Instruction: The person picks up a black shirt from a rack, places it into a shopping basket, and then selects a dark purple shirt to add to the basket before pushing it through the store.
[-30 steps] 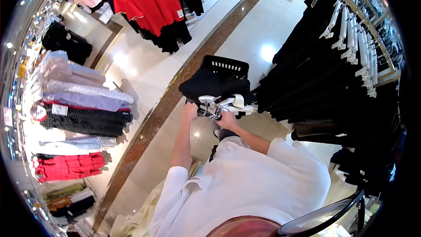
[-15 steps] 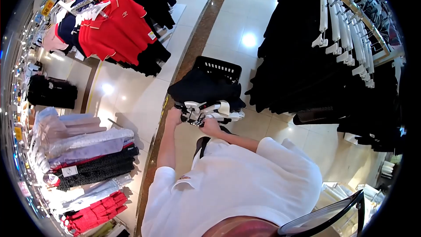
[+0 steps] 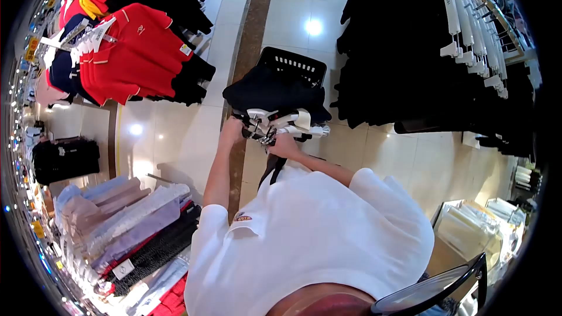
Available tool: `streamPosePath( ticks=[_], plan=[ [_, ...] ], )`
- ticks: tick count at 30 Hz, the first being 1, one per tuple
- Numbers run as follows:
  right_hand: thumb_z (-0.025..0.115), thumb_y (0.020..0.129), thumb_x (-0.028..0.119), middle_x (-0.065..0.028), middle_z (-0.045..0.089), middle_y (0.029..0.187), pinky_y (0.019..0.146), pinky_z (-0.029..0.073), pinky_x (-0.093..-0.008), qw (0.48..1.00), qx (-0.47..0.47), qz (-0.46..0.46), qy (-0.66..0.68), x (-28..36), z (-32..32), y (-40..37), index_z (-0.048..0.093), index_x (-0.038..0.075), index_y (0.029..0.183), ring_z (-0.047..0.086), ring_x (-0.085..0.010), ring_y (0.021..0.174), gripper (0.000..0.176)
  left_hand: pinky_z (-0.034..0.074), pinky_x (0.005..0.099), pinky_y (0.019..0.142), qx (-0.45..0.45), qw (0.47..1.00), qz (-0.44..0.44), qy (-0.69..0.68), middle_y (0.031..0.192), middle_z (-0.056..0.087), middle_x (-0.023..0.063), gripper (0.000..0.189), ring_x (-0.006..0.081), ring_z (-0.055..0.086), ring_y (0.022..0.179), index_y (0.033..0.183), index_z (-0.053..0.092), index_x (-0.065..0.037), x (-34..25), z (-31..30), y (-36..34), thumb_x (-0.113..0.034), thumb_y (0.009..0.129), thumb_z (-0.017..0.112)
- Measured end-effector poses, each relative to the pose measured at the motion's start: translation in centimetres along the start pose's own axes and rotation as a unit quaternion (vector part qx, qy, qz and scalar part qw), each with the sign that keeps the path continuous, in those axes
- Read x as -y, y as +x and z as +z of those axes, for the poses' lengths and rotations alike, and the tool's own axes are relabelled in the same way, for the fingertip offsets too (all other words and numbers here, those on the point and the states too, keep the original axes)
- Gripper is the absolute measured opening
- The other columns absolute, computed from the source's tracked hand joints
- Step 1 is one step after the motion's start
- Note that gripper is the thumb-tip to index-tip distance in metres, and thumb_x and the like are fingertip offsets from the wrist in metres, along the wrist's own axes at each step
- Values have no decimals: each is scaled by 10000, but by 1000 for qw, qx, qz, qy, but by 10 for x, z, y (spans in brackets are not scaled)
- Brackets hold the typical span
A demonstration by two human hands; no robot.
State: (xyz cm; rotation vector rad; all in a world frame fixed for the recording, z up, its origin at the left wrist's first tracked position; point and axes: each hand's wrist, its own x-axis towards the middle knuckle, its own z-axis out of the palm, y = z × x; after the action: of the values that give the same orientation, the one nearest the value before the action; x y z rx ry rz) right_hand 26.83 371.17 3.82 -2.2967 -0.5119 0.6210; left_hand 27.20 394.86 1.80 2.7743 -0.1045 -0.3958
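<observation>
A black plastic basket point(image 3: 298, 65) with slotted walls is in front of me, and dark garments point(image 3: 275, 90) lie over it. White hangers point(image 3: 287, 120) with metal hooks stick out at its near side. My left hand point(image 3: 235, 129) is closed at the left end of this bundle, on the basket's near edge or the hangers; which one is hidden. My right hand point(image 3: 283, 145) is closed beside the hanger hooks, and what its fingers wrap round cannot be made out. A black strap point(image 3: 273, 167) hangs just below my right hand.
Red shirts point(image 3: 137, 47) hang on a rack at the upper left. Pastel and dark garments point(image 3: 134, 222) hang at the lower left. Black clothes point(image 3: 398, 52) on white hangers point(image 3: 468, 29) fill the right side. Packaged items point(image 3: 468, 228) lie at the lower right. Tiled floor point(image 3: 304, 0) runs ahead.
The basket, garments and both hands appear slightly higher in view. The red shirts have shifted left, and the packaged items at the lower right show more. Both hands keep their hold.
</observation>
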Motion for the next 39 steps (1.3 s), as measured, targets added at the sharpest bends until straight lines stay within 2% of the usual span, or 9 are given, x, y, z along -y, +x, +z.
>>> streamPosePath(
  ticks=[3,9,16,21,22,26,28,35,39],
  plan=[
    [638,651,309,-214,627,722,684,497,-443,999,0,52,13,5,2,35,670,30,748,622,-362,725,298,490,420,756,23,999,36,28,766,636,158,91,328,585,846,688,696,-87,15,-24,37,-111,606,665],
    [666,641,337,-201,637,744,676,494,-430,992,-67,99,46,8,-1,81,675,19,762,625,-349,728,341,474,451,736,42,996,69,28,804,653,136,94,323,590,872,688,680,-84,37,-42,91,-91,599,650],
    [682,636,285,-205,613,684,610,459,-422,987,-144,66,27,12,-20,121,647,-1,721,597,-353,658,300,508,427,733,34,993,104,37,789,654,184,106,336,628,815,666,679,-40,45,-70,141,-84,578,641],
    [696,626,282,-197,614,671,599,463,-403,988,-137,70,20,2,-33,148,663,12,727,597,-343,631,290,516,417,741,29,992,123,19,750,638,208,99,350,630,777,647,674,-17,49,-75,172,-58,574,620],
    [704,616,302,-192,617,674,602,468,-401,987,-140,75,10,-3,-34,155,666,16,727,600,-342,637,309,517,421,740,71,991,117,11,757,639,211,103,351,631,773,652,673,-11,50,-77,181,-53,580,613],
    [710,609,326,-193,618,680,603,470,-405,986,-146,82,-22,-5,-57,174,668,18,722,602,-344,645,331,518,420,735,37,989,144,13,763,639,215,108,353,631,773,660,672,-4,54,-71,214,-51,587,608],
    [698,608,361,-206,627,739,676,485,-441,985,-116,124,-3,3,-76,184,673,27,725,604,-367,722,356,519,417,735,33,991,132,-2,767,639,217,113,354,631,779,669,672,-1,50,-79,229,-46,594,602],
    [711,601,345,-208,624,737,673,489,-425,986,-111,121,-12,-16,-120,233,680,36,744,604,-363,718,342,517,419,744,49,991,125,6,771,640,216,113,358,633,792,681,679,-15,41,-101,293,-44,606,599],
    [726,619,385,-191,626,689,636,485,-403,984,-146,102,-12,-36,-141,264,678,20,709,620,-342,684,379,515,409,774,82,989,120,14,794,641,222,128,355,637,812,715,695,-39,34,-113,336,-49,636,595]
  ],
)
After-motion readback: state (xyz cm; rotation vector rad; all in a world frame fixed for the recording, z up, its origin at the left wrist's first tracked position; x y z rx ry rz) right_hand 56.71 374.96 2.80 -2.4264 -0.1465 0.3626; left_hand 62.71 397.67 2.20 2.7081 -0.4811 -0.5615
